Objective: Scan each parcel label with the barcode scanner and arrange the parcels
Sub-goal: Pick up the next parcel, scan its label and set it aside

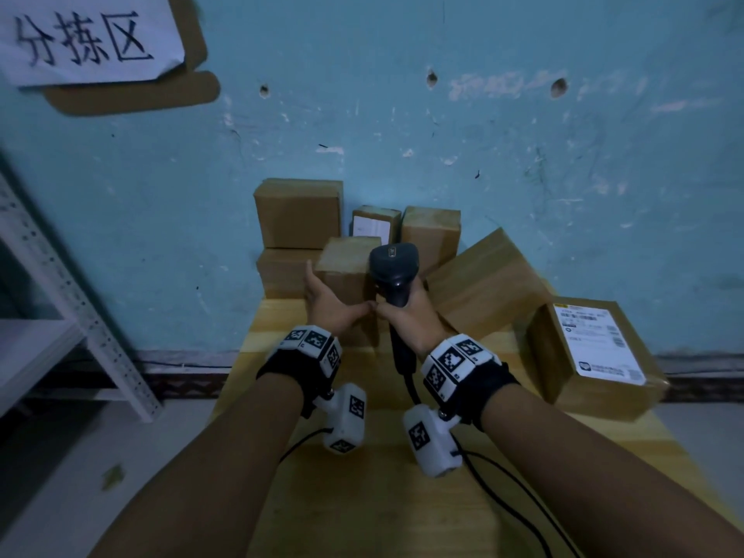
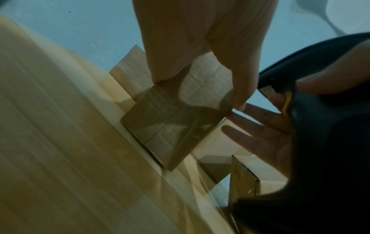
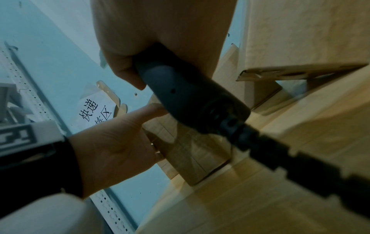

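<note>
On the wooden table stands a small plain cardboard parcel, upright. My left hand grips it, fingers on its left side and thumb across the near face. Right beside it my right hand holds the dark barcode scanner by the handle, head up above the parcel's right edge. No label shows on the held parcel.
Several more parcels stand against the blue wall: a stack of two, a labelled one, a tilted one, and a large labelled one at the right. The scanner cable trails right. A white perforated shelf stands left.
</note>
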Demonstrator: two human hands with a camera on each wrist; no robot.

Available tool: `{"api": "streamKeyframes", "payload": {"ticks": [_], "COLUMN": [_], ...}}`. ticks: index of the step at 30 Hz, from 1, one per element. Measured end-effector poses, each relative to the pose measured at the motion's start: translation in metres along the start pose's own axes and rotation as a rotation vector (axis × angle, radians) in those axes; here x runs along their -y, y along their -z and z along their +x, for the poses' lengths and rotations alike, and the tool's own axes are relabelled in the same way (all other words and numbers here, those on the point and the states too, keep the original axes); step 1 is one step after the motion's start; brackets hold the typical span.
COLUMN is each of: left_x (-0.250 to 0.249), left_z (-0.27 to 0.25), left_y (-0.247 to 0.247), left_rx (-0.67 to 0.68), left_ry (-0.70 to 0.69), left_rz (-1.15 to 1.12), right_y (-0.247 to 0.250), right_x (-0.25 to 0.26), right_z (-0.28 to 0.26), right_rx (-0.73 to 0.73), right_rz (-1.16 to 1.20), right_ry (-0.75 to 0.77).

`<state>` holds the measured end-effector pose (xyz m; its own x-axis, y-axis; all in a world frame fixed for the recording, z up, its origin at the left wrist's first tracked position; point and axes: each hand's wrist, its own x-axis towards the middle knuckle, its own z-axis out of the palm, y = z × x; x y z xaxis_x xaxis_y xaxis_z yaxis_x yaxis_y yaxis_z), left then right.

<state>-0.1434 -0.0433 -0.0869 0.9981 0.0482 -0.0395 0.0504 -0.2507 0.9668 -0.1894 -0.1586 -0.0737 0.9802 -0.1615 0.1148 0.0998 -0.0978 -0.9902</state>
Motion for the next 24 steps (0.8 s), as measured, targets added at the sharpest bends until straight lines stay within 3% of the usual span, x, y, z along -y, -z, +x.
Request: {"api": "streamKeyframes", "payload": {"ticks": [6, 14, 21, 24], "left_x": [-0.009, -0.029, -0.040, -0.041], "left_z": [-0.019, -0.058, -0.086, -0.094], "left_y": [0.009, 0.034, 0.058, 0.063], "left_rx": [-0.118, -0.172, -0.155, -0.134], "left_ry": [-0.065, -0.052, 0.007, 0.018], "left_rz": [0.013, -0.016, -0.059, -0.126], "right_y": [-0.007, -0.009, 0.019, 0.030], "right_x": [0.015, 0.047, 0.057, 0.053], "right_z": [-0.011, -0.044, -0.060, -0.064], "right_rx": [0.013, 0.096, -0.133, -0.160], "right_rz": [-0.028, -0.051, -0.044, -0.053], "right_ry": [0.026, 0.066, 0.038, -0.020]}}
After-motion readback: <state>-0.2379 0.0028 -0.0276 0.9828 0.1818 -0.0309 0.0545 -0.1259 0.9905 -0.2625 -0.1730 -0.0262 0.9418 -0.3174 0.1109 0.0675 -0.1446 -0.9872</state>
